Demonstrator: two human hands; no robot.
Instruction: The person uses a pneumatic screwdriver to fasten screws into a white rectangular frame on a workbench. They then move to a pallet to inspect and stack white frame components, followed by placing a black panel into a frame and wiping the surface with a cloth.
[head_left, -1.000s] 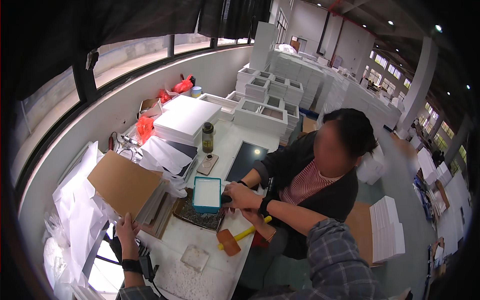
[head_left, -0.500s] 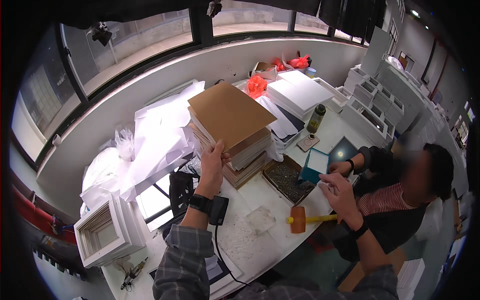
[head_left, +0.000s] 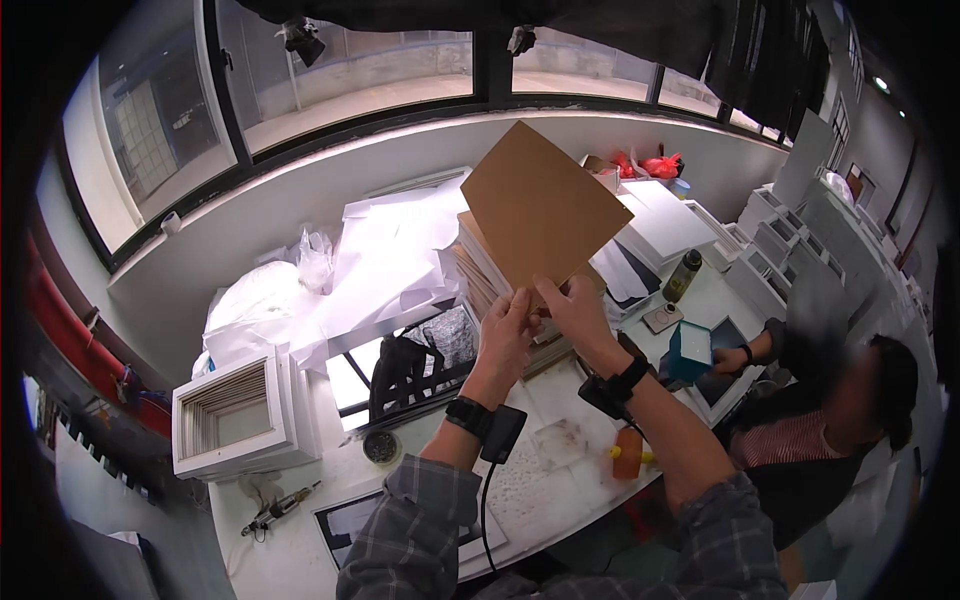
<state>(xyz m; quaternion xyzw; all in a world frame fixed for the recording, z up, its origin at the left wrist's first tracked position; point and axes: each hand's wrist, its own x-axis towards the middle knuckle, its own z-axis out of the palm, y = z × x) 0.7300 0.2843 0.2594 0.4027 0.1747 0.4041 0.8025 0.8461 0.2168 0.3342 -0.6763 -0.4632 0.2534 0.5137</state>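
Brown board: a flat brown cardboard sheet, four-cornered, tilted up on one corner, raised above the worktable at about 12 o'clock from the wrists.
Left hand: the left hand has its fingers closed on the sheet's lower corner.
Right hand: the right hand pinches the same lower edge, just beside the left; both hands grip it.
Stack: a pile of like brown and white boards lies under the sheet, at 11 o'clock from the hands.
White paper: crumpled white wrapping sheets spread at 10 o'clock.
Frame box: a white square tray of stacked frames stands at 8 o'clock.
Teal box: a small teal box at 3 o'clock, held by another person's hand.
Mallet: an orange-headed mallet lies at 5 o'clock.
Red bags: red packets sit far at 1 o'clock.
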